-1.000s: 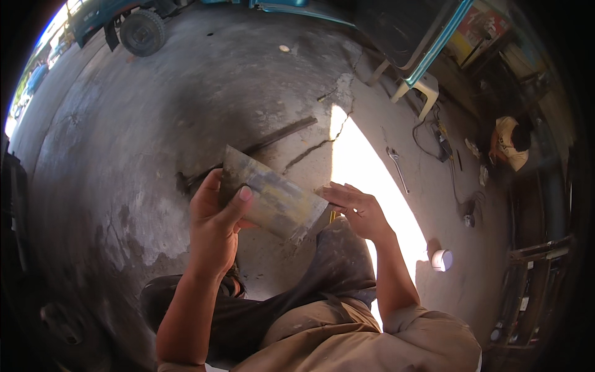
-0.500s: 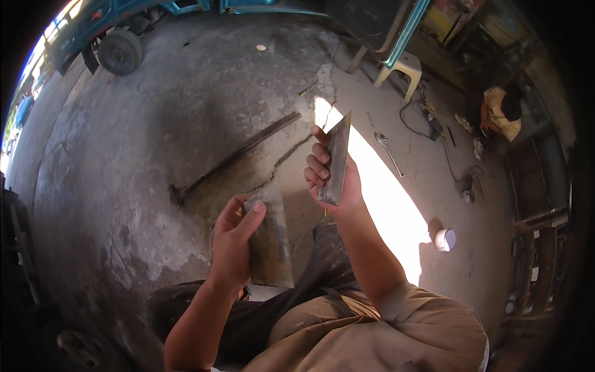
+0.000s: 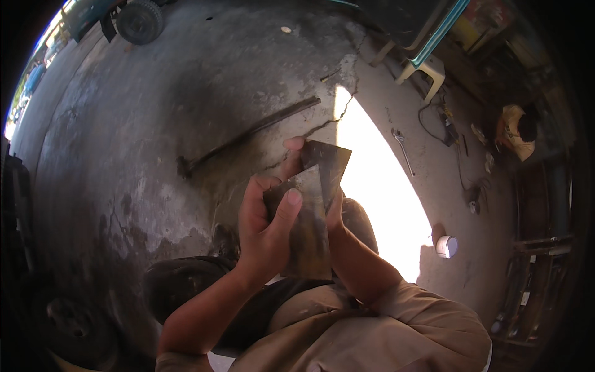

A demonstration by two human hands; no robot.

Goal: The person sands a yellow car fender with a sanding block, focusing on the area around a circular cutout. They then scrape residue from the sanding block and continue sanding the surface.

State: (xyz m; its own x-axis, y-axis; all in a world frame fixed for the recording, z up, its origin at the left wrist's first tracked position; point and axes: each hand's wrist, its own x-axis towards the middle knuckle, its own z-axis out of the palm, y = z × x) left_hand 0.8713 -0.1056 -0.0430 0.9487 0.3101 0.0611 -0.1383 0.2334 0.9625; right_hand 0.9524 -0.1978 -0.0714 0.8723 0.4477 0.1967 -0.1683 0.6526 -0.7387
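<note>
My left hand [image 3: 263, 229] grips a flat rectangular metal plate [image 3: 310, 235], its thumb pressed on the near face. Just behind it, my right hand [image 3: 335, 215] holds a second dull metal plate [image 3: 331, 162]; most of that hand is hidden, with fingers showing at the plate's far left side. The two plates overlap in view above my lap. Whether they touch, I cannot tell. Beyond my hands, a long dark metal bar [image 3: 254, 130] with a thicker end lies on the concrete floor.
To the right, a bright patch of sunlight [image 3: 378, 186] crosses the floor. A wrench [image 3: 404, 152], a small white container [image 3: 446, 247] and a corded tool [image 3: 450, 131] lie beyond it. A plastic stool [image 3: 427, 75] stands at the far right, a vehicle wheel [image 3: 139, 23] at the far left.
Both hands have come together: the left plate moved right and the right plate moved down, turning its broad face more into view. The floor scene has shifted as my head moved.
</note>
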